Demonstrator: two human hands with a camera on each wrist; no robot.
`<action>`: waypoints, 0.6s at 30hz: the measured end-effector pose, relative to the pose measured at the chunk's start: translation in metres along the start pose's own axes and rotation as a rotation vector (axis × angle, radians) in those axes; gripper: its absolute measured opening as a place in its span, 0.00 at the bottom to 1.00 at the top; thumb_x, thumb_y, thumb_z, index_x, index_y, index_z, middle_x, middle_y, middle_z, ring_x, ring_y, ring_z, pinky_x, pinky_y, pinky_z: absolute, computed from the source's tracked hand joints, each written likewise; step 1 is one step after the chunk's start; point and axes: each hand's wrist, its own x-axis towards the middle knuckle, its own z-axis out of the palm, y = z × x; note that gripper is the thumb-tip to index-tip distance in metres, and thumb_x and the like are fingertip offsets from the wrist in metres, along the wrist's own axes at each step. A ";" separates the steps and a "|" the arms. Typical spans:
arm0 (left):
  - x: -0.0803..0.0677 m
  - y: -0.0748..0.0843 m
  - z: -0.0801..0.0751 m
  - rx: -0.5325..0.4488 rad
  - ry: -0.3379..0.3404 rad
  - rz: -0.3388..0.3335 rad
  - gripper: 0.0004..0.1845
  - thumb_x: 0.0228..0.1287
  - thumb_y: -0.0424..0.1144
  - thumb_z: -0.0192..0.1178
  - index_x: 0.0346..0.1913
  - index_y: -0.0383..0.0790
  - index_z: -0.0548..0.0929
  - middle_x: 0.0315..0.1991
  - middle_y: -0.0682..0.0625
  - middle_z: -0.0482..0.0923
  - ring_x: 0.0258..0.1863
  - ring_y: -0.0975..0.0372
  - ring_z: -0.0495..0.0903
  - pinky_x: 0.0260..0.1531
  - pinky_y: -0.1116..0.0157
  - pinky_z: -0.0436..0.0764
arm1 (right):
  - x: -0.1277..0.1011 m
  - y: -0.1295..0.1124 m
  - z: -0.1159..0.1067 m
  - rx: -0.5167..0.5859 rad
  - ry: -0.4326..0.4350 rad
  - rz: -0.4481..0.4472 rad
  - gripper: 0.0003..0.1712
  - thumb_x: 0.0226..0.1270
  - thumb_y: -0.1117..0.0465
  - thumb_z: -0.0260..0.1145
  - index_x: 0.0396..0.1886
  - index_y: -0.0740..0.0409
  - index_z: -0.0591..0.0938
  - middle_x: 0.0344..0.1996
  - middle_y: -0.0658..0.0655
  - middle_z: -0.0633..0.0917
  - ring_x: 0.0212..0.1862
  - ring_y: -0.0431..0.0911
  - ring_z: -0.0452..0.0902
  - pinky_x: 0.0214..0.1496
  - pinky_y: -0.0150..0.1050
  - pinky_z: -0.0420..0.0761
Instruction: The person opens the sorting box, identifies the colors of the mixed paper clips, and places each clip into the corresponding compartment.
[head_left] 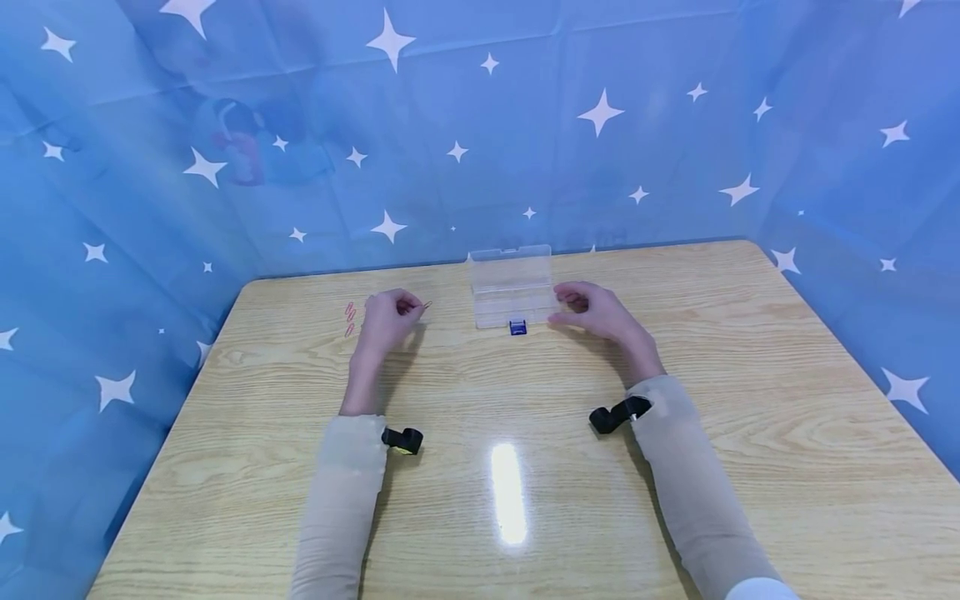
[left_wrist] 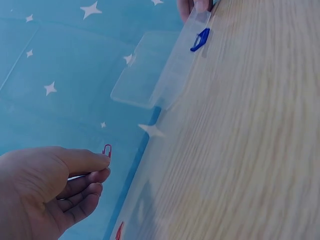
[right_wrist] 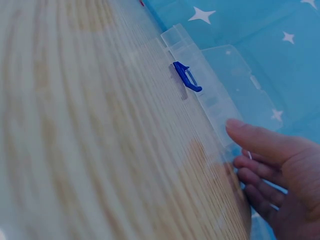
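Observation:
My left hand pinches a small red paper clip between thumb and index finger, above the table and left of the box. The other fingers are curled loosely below. A clear plastic box with small compartments lies with its lid raised at the back and a blue latch at its front. My right hand holds the box at its right end, with the thumb at the front corner and the fingers along the side. In the right wrist view the fingertips are partly hidden.
Several red paper clips lie in a column left of my left hand. The wooden table ends behind the box at a blue curtain with white stars. A wrist camera sits on the left sleeve, another camera on the right.

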 end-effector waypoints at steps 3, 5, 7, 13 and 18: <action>0.002 0.006 0.005 -0.004 0.001 -0.003 0.06 0.69 0.30 0.61 0.39 0.29 0.86 0.34 0.39 0.85 0.34 0.52 0.82 0.39 0.58 0.81 | 0.000 0.000 0.000 0.000 0.000 -0.001 0.39 0.65 0.49 0.74 0.71 0.61 0.72 0.61 0.61 0.76 0.63 0.55 0.71 0.68 0.52 0.69; 0.003 0.009 0.006 -0.010 0.002 -0.009 0.06 0.69 0.31 0.61 0.40 0.30 0.86 0.35 0.39 0.85 0.34 0.52 0.82 0.40 0.58 0.81 | 0.000 0.000 0.000 0.000 0.000 -0.002 0.39 0.65 0.49 0.74 0.71 0.61 0.72 0.61 0.61 0.77 0.63 0.55 0.71 0.68 0.52 0.69; 0.003 0.012 0.008 -0.013 0.004 -0.012 0.06 0.69 0.31 0.61 0.40 0.30 0.86 0.35 0.40 0.85 0.35 0.52 0.82 0.40 0.58 0.81 | 0.000 0.000 0.000 -0.002 0.001 -0.003 0.40 0.65 0.49 0.74 0.71 0.61 0.72 0.61 0.61 0.77 0.63 0.55 0.71 0.68 0.52 0.69; 0.005 0.019 0.011 -0.033 0.003 -0.008 0.06 0.69 0.31 0.63 0.41 0.30 0.87 0.37 0.39 0.85 0.36 0.52 0.82 0.40 0.58 0.82 | 0.000 0.001 0.000 -0.005 0.003 -0.008 0.40 0.65 0.49 0.74 0.71 0.61 0.72 0.61 0.61 0.77 0.63 0.55 0.71 0.68 0.52 0.69; 0.007 0.024 0.016 -0.042 -0.001 -0.007 0.06 0.69 0.30 0.62 0.41 0.31 0.87 0.37 0.40 0.85 0.36 0.53 0.82 0.40 0.60 0.81 | 0.000 0.000 0.000 0.000 0.004 0.000 0.39 0.65 0.50 0.74 0.71 0.61 0.72 0.61 0.61 0.77 0.63 0.55 0.71 0.68 0.52 0.69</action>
